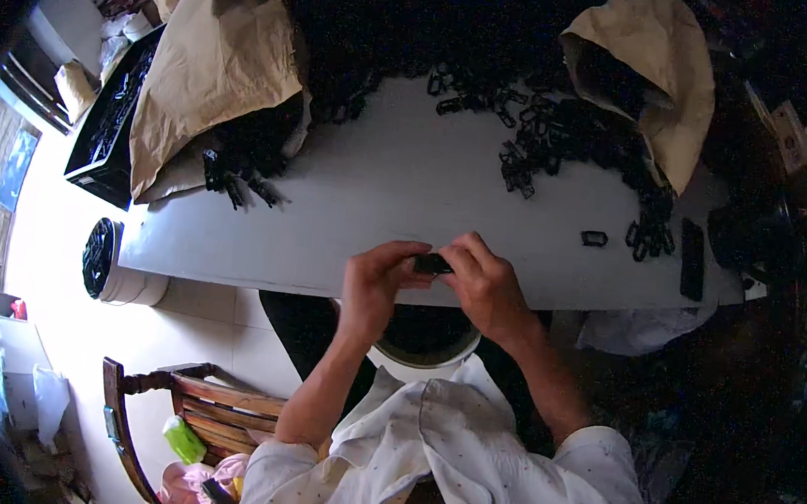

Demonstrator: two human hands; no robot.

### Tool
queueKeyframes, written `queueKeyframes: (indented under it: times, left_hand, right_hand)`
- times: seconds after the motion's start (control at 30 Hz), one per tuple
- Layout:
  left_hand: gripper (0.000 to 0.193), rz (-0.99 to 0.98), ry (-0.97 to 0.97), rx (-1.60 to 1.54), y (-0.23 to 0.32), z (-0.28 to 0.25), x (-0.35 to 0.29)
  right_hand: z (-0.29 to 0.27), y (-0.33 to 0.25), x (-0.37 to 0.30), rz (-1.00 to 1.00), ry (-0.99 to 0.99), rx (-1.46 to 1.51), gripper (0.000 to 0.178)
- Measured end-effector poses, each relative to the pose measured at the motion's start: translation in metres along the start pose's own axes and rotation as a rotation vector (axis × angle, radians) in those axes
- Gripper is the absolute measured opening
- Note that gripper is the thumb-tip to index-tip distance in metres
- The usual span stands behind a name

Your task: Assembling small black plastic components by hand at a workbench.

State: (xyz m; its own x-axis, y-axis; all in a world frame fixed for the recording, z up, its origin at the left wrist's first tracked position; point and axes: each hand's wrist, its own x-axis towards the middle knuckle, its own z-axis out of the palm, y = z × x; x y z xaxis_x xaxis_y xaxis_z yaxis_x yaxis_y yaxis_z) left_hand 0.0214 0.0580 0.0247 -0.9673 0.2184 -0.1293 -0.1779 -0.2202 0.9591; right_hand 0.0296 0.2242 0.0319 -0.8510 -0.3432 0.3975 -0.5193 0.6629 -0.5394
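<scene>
Above the near edge of the grey table (pixel 392 173), a small black plastic part (pixel 433 264) is pinched between my two hands. My left hand (pixel 377 274) grips its left end with thumb and fingers. At the other end, my right hand (pixel 484 277) has its fingers curled over the part. Fingers cover much of it, so its full shape is hidden. One loose black rectangular frame (pixel 594 238) lies on the table to the right. Several similar black frames (pixel 541 134) are heaped toward the back.
At the left, a brown paper sack (pixel 222 69) spills black pieces; another paper sack (pixel 678 74) stands back right. A white bucket (pixel 133 284) and a black crate (pixel 100 174) are left of the table. Between my legs sits a round tub (pixel 424 359). A wooden chair (pixel 224 405) stands lower left.
</scene>
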Motion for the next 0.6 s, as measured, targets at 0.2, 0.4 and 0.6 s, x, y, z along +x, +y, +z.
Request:
queueKeyframes:
  times: [0.2,0.4,0.6]
  left_hand:
    - [0.024,0.170,0.051,0.377,-0.011,0.016,-0.008]
    - [0.023,0.120,0.112,-0.119,-0.017,0.020,-0.018]
    - [0.013,0.046,0.015,-0.094,-0.024,0.013,-0.029]
  right_hand:
    - [0.010,-0.006,-0.015,-0.003,0.060,0.038,0.033]
    - [0.003,-0.007,-0.021,0.204,0.112,0.411,0.031]
    - [0.015,0.001,-0.039,0.274,0.063,0.572,0.028]
